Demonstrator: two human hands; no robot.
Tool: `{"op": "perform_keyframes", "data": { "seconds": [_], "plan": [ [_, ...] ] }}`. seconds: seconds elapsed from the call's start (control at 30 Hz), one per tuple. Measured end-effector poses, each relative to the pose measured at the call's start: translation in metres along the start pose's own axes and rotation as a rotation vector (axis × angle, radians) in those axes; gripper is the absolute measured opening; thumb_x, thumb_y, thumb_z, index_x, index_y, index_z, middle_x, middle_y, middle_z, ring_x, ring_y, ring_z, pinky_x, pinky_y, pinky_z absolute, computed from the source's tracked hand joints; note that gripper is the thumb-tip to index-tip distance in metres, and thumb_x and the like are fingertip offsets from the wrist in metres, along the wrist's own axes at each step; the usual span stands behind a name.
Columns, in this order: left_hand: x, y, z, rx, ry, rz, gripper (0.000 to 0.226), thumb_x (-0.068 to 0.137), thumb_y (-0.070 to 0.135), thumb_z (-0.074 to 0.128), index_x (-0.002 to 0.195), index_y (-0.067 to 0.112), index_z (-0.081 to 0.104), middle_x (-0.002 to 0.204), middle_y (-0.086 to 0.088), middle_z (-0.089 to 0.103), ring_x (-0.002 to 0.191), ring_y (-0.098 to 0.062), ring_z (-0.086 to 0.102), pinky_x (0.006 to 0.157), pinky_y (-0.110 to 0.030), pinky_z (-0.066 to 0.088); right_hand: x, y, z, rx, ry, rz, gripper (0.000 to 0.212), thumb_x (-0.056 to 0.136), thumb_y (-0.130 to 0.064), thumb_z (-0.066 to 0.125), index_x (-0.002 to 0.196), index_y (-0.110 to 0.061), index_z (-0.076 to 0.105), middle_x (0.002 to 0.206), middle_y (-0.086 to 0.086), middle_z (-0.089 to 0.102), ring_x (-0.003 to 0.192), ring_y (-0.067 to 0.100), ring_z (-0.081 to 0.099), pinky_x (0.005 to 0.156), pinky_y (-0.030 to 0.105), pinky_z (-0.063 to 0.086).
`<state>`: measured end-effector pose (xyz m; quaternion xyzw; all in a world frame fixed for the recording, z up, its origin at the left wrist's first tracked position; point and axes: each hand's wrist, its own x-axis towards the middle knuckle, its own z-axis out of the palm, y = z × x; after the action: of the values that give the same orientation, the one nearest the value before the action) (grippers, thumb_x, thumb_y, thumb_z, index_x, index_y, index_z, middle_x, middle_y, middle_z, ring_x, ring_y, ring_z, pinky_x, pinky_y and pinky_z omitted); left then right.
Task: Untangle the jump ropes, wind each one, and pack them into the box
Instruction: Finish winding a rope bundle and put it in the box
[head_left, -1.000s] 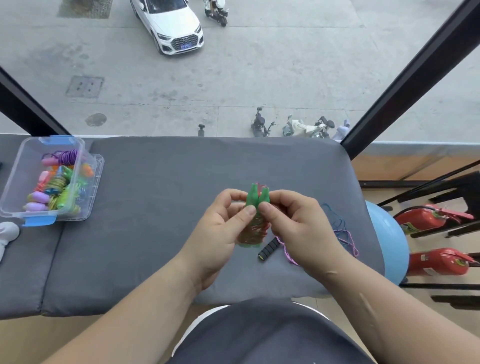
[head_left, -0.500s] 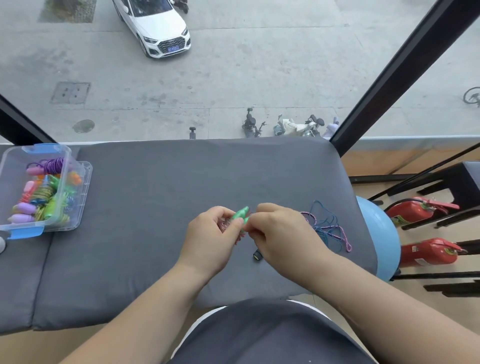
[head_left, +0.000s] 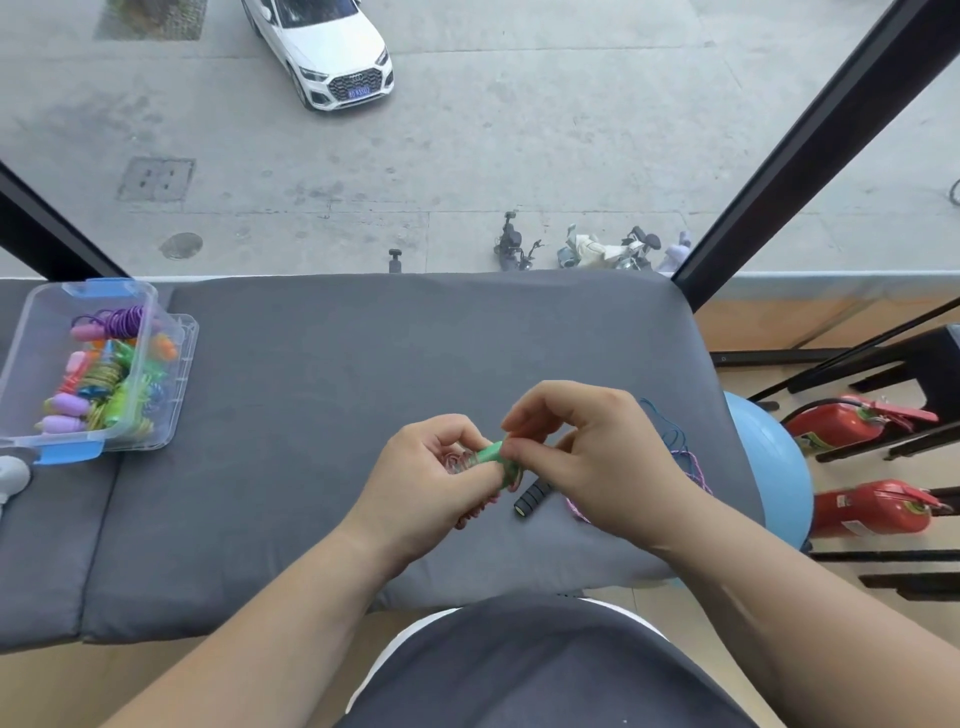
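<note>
The jump rope (head_left: 467, 462), a pink coil with a green handle (head_left: 496, 456), is held just above the grey cushion (head_left: 311, 405), near its front edge and right of centre. The coil is gripped by the left hand (head_left: 423, 483), whose fingers are curled round it. The end of the green handle is pinched between the thumb and forefinger of the right hand (head_left: 597, 457); the other fingers of that hand are loosely bent and hold nothing.

A black handle (head_left: 532, 497) lies on the cushion just below the right hand and beside the coil. A tangle of purple and blue cord (head_left: 675, 441) lies on the cushion behind the right hand and is partly hidden by it. Whether the black handle is joined to this tangle cannot be told.

A clear box (head_left: 36, 358) with blue latches stands at the left end of the cushion, well apart from both hands. Wound ropes (head_left: 111, 374) in purple, pink, orange and green are packed inside it.

A blue ball (head_left: 774, 467) is seen beside the right end of the cushion, with two red fire extinguishers (head_left: 852, 423) on the floor beyond it. A white car (head_left: 322, 47) and parked scooters (head_left: 602, 249) are visible on the pavement below the window.
</note>
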<state>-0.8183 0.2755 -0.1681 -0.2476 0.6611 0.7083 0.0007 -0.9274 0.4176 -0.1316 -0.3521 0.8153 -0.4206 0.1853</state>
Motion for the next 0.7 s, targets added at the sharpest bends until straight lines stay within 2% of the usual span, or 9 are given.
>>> {"op": "perform_keyframes", "data": {
  "seconds": [0.1, 0.17, 0.3, 0.37, 0.43, 0.57, 0.63, 0.7],
  "plan": [
    [-0.002, -0.002, -0.002, -0.060, 0.007, 0.011, 0.017, 0.075, 0.019, 0.076, 0.075, 0.008, 0.063, 0.073, -0.027, 0.068, 0.053, -0.023, 0.049, 0.048, -0.026, 0.038, -0.005, -0.001, 0.010, 0.045, 0.047, 0.011, 0.014, 0.080, -0.011, 0.080, 0.082, -0.023, 0.072, 0.075, -0.015, 0.069, 0.067, 0.010, 0.066, 0.064, 0.023, 0.053],
    [-0.004, -0.003, -0.003, -0.086, 0.009, 0.008, 0.018, 0.074, 0.017, 0.075, 0.078, 0.006, 0.062, 0.067, -0.023, 0.066, 0.051, -0.021, 0.048, 0.046, -0.024, 0.037, -0.009, 0.000, 0.018, 0.043, 0.064, 0.016, 0.016, 0.080, -0.015, 0.079, 0.080, -0.028, 0.069, 0.077, -0.016, 0.067, 0.066, 0.010, 0.065, 0.065, 0.027, 0.053],
    [-0.006, -0.005, -0.001, -0.140, 0.010, -0.026, 0.013, 0.073, 0.017, 0.074, 0.076, 0.013, 0.062, 0.061, -0.012, 0.059, 0.049, -0.018, 0.046, 0.046, -0.025, 0.037, -0.011, 0.001, 0.023, 0.025, 0.114, 0.007, 0.023, 0.078, -0.017, 0.078, 0.080, -0.036, 0.067, 0.080, -0.021, 0.065, 0.068, 0.008, 0.061, 0.063, 0.016, 0.046],
    [-0.007, -0.006, -0.002, -0.163, -0.002, -0.048, 0.018, 0.074, 0.017, 0.074, 0.080, 0.007, 0.061, 0.063, -0.014, 0.059, 0.049, -0.018, 0.046, 0.046, -0.025, 0.037, -0.011, 0.003, 0.023, 0.065, 0.118, 0.012, 0.027, 0.079, -0.012, 0.078, 0.078, -0.037, 0.067, 0.077, -0.018, 0.066, 0.065, 0.009, 0.064, 0.061, 0.014, 0.045],
    [-0.006, -0.006, -0.003, -0.169, -0.001, -0.076, 0.023, 0.072, 0.018, 0.073, 0.081, 0.003, 0.059, 0.064, -0.016, 0.059, 0.049, -0.019, 0.045, 0.046, -0.024, 0.036, -0.012, 0.005, 0.025, 0.083, 0.126, -0.011, 0.024, 0.079, -0.010, 0.077, 0.078, -0.032, 0.069, 0.079, -0.013, 0.066, 0.068, 0.010, 0.066, 0.061, 0.015, 0.048],
    [-0.007, -0.006, 0.000, -0.186, 0.004, -0.109, 0.026, 0.058, 0.030, 0.077, 0.073, 0.017, 0.060, 0.078, -0.036, 0.060, 0.061, -0.025, 0.047, 0.050, -0.028, 0.035, -0.017, 0.012, 0.028, 0.136, 0.161, -0.033, 0.009, 0.081, -0.005, 0.079, 0.081, -0.012, 0.074, 0.089, 0.000, 0.062, 0.079, 0.015, 0.064, 0.058, 0.016, 0.054],
    [-0.008, -0.006, 0.000, -0.205, 0.000, -0.118, 0.025, 0.056, 0.032, 0.075, 0.071, 0.021, 0.059, 0.085, -0.040, 0.061, 0.067, -0.028, 0.047, 0.054, -0.031, 0.035, -0.017, 0.013, 0.027, 0.113, 0.172, -0.050, 0.006, 0.082, -0.008, 0.078, 0.081, -0.012, 0.074, 0.088, -0.002, 0.062, 0.077, 0.013, 0.064, 0.057, 0.015, 0.052],
    [-0.007, -0.006, -0.001, -0.233, -0.010, -0.120, 0.023, 0.054, 0.030, 0.074, 0.070, 0.022, 0.058, 0.081, -0.035, 0.062, 0.069, -0.030, 0.046, 0.054, -0.031, 0.034, -0.016, 0.014, 0.026, -0.048, 0.189, -0.115, 0.008, 0.088, -0.021, 0.072, 0.081, -0.016, 0.072, 0.085, -0.007, 0.061, 0.073, 0.008, 0.061, 0.057, 0.018, 0.050]
  ]
}}
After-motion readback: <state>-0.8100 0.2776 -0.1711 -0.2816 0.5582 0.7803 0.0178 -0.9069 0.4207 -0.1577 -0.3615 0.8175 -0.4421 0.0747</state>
